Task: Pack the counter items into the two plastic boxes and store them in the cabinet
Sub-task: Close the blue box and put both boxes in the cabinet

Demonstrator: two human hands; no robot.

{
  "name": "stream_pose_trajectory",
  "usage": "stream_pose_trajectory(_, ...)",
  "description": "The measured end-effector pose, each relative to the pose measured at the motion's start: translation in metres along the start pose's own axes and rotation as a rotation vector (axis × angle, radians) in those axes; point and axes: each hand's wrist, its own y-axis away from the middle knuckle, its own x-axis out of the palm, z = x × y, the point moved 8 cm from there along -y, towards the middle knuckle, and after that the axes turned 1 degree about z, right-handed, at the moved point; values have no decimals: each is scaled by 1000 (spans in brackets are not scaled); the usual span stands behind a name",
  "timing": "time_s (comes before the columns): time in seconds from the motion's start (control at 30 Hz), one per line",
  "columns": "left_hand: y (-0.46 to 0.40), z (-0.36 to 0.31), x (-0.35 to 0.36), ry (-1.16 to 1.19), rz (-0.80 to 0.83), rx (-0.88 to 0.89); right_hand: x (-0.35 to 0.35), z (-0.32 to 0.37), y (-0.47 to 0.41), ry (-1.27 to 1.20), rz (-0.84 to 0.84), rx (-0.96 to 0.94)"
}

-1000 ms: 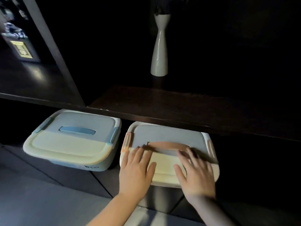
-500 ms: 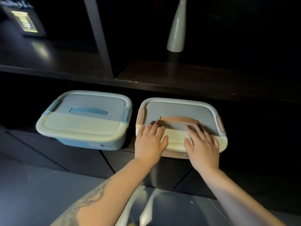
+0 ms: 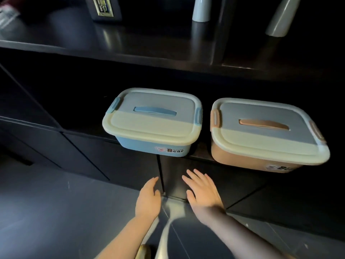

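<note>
Looking down through the head camera, I see a dark cabinet (image 3: pixel 93 150) filling most of the view, its glossy black top shelf (image 3: pixel 130 43) running across the upper part and a lower ledge under it. Below lies a grey tiled floor (image 3: pixel 46 212), lit by a pale streak near the middle. On the lower ledge the two plastic boxes sit side by side, close but apart, both with cream lids closed. The orange box (image 3: pixel 261 156) is on the right with an orange handle and side clips; the blue box (image 3: pixel 155 144) is on the left with a blue handle and a bear label on its front wall. Both overhang the ledge's front edge a little.

My left hand (image 3: pixel 148 199) and right hand (image 3: pixel 203 191) are low, in front of the cabinet doors beneath the boxes, apart from each other, fingers straight and spread, holding nothing. I cannot tell whether they touch the doors.

On the top shelf, two pale vases (image 3: pixel 201 10) and a dark framed picture (image 3: pixel 104 8) are cut off by the upper edge. The orange box's label is blurred, and the cabinet's inside is too dark to read.
</note>
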Motion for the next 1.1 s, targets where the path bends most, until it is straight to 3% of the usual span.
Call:
stream_pose_trajectory(0.23, -74, 35, -11, -33, 238, 67, 58, 12, -90, 148, 190, 247)
stream_pose_trajectory(0.37, -92, 54, -13, -51, 301, 62, 71, 27, -91, 275, 120, 196)
stream_pose_trajectory(0.5, -103, 48, -1, -48, 388, 109, 74, 30, -95, 314, 82, 269)
stream_pose_trajectory(0.77, -132, 37, 15, 145, 366, 149, 74, 30, -105, 190, -75, 361)
stream_pose_trajectory(0.83, -129, 46, 20, 312, 333, 68, 73, 30, -103, 161, -116, 367)
stream_pose_trajectory(1.0, -107, 81, 46, 786, 335, -335, 77, 34, -81, 139, -132, 362)
stream_pose_trajectory(1.1, -90, 85, 55, 830, 431, -434, 79, 41, -59, 125, -123, 340)
